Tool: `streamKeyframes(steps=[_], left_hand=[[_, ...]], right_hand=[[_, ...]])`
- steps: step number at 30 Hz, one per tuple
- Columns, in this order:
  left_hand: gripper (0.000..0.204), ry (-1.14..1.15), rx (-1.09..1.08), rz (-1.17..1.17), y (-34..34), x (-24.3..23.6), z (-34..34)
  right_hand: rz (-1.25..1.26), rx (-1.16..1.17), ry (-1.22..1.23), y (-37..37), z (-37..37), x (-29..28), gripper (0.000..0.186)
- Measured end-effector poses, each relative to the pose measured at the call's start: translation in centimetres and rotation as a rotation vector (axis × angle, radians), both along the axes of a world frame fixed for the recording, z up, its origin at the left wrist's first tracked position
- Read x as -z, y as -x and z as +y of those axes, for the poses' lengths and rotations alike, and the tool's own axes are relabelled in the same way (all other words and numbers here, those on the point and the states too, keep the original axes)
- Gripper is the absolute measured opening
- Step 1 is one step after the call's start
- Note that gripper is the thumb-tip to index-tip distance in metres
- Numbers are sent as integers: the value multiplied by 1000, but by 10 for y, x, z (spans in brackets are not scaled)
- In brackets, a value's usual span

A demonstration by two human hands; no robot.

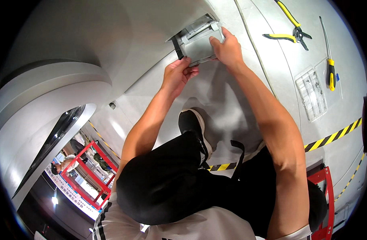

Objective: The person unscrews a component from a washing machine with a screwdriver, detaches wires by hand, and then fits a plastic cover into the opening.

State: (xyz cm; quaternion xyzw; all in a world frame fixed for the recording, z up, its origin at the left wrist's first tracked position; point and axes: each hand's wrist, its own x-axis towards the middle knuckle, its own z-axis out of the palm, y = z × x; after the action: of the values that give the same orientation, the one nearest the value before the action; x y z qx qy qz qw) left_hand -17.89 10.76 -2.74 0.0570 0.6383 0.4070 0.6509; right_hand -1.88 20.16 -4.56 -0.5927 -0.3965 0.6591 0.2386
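Observation:
A grey rectangular flap point(198, 49) with a rounded bar along its upper edge sits at a recessed opening point(196, 26) low in a large grey housing. My left hand point(178, 75) pinches the flap's lower left corner between thumb and fingers. At its right side my right hand point(229, 49) grips it, thumb on the face and fingers around the edge. A black strip point(177, 48) runs down beside the flap's left edge. Whether the flap is attached to the housing I cannot tell.
On the grey floor to the right lie yellow-black wire strippers point(298, 33), a screwdriver point(331, 75) and a clear compartment box point(311, 94) with small metal parts. A cable point(253, 44) runs past my right hand. Striped tape point(333, 135) and a red frame point(327, 192) are nearby.

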Motion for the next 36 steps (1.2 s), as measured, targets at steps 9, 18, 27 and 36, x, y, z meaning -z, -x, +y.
streamKeyframes(steps=[9,18,27,36], left_hand=[[16,-38,-74,-22,-13,5,-5],[26,-7,-72,137,-21,2,-6],[30,-37,-100,91,-21,3,-5],[31,-32,-138,66,-24,8,-9]], right_hand=[[-111,-110,-126,-5,1,11,55],[259,71,178,-11,-5,13,51],[15,47,31,-6,-2,29,51],[-64,39,-114,-6,-7,32,51]])
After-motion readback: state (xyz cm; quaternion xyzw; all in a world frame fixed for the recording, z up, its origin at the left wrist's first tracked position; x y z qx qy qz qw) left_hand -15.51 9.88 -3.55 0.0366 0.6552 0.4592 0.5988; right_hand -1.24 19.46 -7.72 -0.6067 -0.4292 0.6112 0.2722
